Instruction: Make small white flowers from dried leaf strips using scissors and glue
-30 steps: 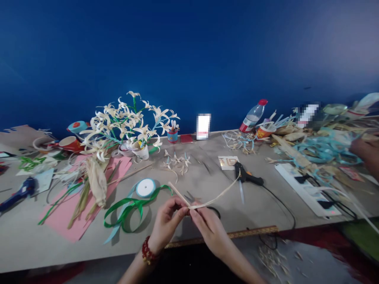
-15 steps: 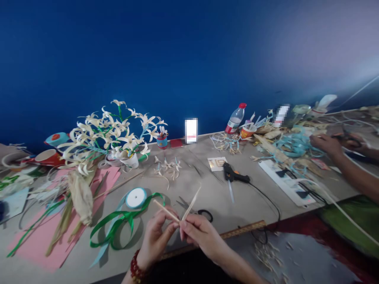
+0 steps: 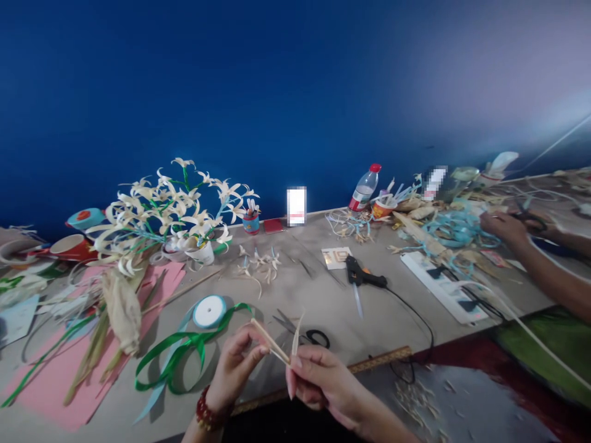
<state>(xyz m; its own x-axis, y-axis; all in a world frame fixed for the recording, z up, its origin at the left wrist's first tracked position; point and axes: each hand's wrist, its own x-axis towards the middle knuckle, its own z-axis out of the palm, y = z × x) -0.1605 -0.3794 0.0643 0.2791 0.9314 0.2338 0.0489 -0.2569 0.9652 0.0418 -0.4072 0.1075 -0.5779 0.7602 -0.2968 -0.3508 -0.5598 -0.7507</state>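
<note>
My left hand [image 3: 236, 364], with a red bead bracelet at the wrist, pinches a thin pale stick [image 3: 273, 346] between thumb and fingers. The stick slants down to the right, its lower end at my right fingertips. A narrow cream strip [image 3: 297, 334], like dried corn husk, rises from the pinch of my right hand [image 3: 325, 376]. Strip and stick meet at those fingertips; how they are joined there is hidden. Behind the hands lie black-handled scissors [image 3: 318, 338], partly covered. Left of them is green ribbon [image 3: 184, 344] beside a ribbon spool [image 3: 209, 312].
Cream husk flowers [image 3: 184, 215] stand in a white cup [image 3: 203, 253] at left, above pink paper [image 3: 50, 394]. Loose small flowers [image 3: 258, 264], a glue gun [image 3: 364, 274], and a power strip [image 3: 443, 289] lie beyond. A co-worker's hands [image 3: 505, 227] are at far right.
My hands have shifted slightly to the right, and the lower end of the stick shows longer between them. The cream strip now stands more upright, and my left fingers hold the stick nearer its top.
</note>
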